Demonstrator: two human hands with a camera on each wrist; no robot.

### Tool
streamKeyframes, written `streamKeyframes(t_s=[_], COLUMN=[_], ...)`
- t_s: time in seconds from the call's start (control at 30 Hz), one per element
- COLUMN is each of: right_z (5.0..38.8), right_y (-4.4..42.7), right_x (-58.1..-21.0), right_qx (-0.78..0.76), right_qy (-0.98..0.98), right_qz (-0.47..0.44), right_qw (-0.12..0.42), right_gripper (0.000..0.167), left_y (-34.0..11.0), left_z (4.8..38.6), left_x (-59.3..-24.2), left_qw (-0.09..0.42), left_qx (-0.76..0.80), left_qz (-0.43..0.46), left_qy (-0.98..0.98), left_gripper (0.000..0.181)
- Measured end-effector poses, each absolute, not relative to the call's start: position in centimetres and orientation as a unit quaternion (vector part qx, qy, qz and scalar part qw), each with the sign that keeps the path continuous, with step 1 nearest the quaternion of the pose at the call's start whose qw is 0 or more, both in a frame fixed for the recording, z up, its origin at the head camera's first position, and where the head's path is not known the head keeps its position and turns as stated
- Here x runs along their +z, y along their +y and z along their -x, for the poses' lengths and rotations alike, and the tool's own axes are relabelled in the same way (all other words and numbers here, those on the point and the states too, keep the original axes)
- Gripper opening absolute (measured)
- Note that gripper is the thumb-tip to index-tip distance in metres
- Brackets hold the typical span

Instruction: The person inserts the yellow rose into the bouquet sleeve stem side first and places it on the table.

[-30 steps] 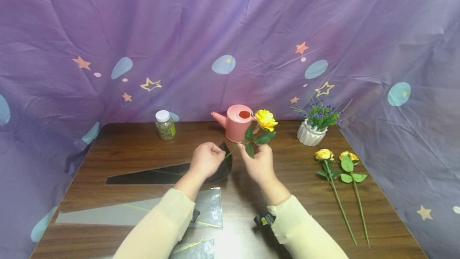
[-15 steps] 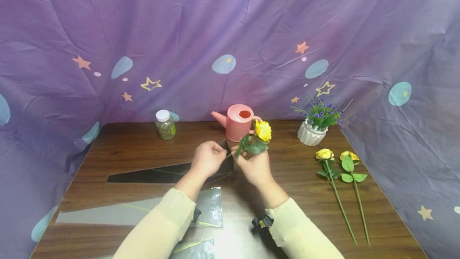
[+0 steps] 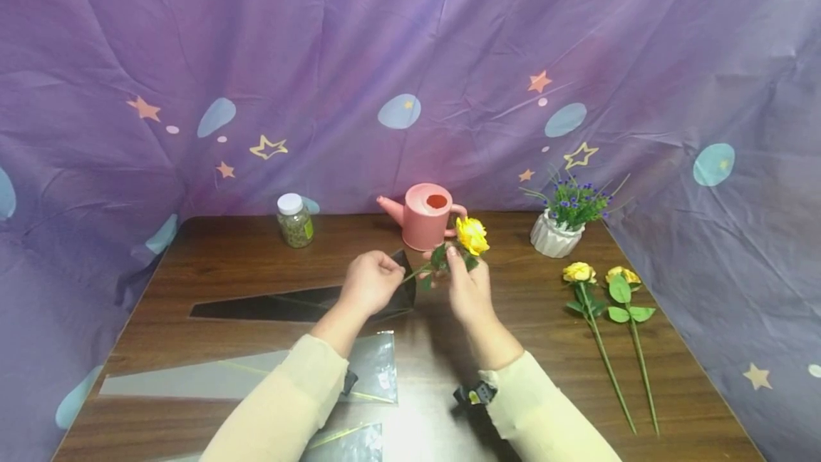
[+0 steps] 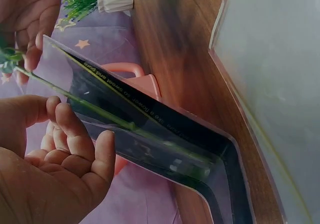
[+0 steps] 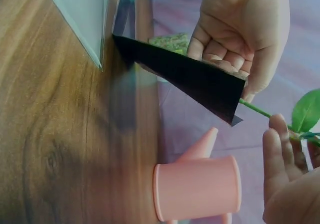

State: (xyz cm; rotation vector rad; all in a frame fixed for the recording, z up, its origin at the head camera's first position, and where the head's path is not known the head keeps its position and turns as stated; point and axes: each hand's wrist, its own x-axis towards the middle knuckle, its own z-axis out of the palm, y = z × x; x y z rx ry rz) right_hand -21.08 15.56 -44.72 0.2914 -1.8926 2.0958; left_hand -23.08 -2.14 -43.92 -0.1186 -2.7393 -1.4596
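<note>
In the head view, my left hand pinches the mouth of a long, tapered black flower sleeve. One face of this sleeve is transparent in the left wrist view, showing a green stem inside. That stem belongs to a yellow rose, whose bloom and leaves are outside the mouth. My right hand holds the rose just below its bloom, thumb up over the leaves. In the right wrist view, the right hand is by a green leaf, a short way from the sleeve's mouth.
Two yellow roses lie at the right. Clear sleeves lie at the front left. Along the back stand a jar with a white lid, a pink watering can and a white pot of blue flowers.
The rose has come down and slightly left, its stem moving toward the sleeve. My right hand has shifted its hold up nearer the bloom. The left hand has stayed almost still.
</note>
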Motion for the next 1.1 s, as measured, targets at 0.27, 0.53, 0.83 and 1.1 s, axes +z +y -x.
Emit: streamKeyframes(t_s=[0.27, 0.53, 0.83, 1.1], right_z=[21.5, 22.0, 22.2, 22.3], right_y=[15.6, 15.3, 13.9, 13.9], right_x=[-45.0, -45.7, -45.9, -45.6], right_qx=[0.652, 0.639, 0.673, 0.626], right_qy=[-0.729, -0.734, -0.689, -0.691], right_qz=[-0.051, -0.052, -0.019, -0.073], right_qw=[0.204, 0.224, 0.267, 0.355], right_gripper=[0.024, 0.014, 0.053, 0.077], left_y=[-2.3, -2.0, -1.8, -1.9], left_z=[22.9, 22.7, 22.4, 22.3], left_x=[-43.9, -43.6, -43.0, -42.9], left_qw=[0.016, 0.027, 0.034, 0.034], left_qx=[-0.470, -0.482, -0.499, -0.495], left_qz=[0.038, 0.043, 0.036, 0.034], left_qy=[-0.882, -0.875, -0.865, -0.868], left_gripper=[0.014, 0.012, 0.012, 0.013])
